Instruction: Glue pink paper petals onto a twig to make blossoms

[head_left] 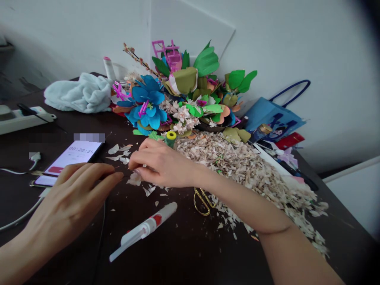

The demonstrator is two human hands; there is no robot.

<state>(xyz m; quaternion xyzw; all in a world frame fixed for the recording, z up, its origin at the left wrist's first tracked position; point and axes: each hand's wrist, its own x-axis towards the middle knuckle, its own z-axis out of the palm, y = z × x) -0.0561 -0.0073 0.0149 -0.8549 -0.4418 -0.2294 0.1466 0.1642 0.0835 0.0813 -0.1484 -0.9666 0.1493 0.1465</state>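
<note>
My right hand [162,162] reaches across from the right, its fingers curled and closed at the tips. A thin pale petal [135,179] shows right at those fingertips and seems pinched there. Facing it is my left hand [80,194], palm down, with thumb and fingertips drawn close together; whatever they hold, if anything, is too small to see. Pale loose petals [118,150] lie just beyond the hands. A spool of green thread with a yellow top [171,137] stands behind my right hand. Gold-handled scissors [202,204] lie partly under my right forearm.
A clear glue bottle with a white nozzle [148,225] lies in front. Dried petal scraps [255,174] are heaped at right. Behind stand coloured artificial flowers [148,103] and a blue bag [273,116]. A phone [74,152], a cloth [80,93] and a power strip [23,120] are at left.
</note>
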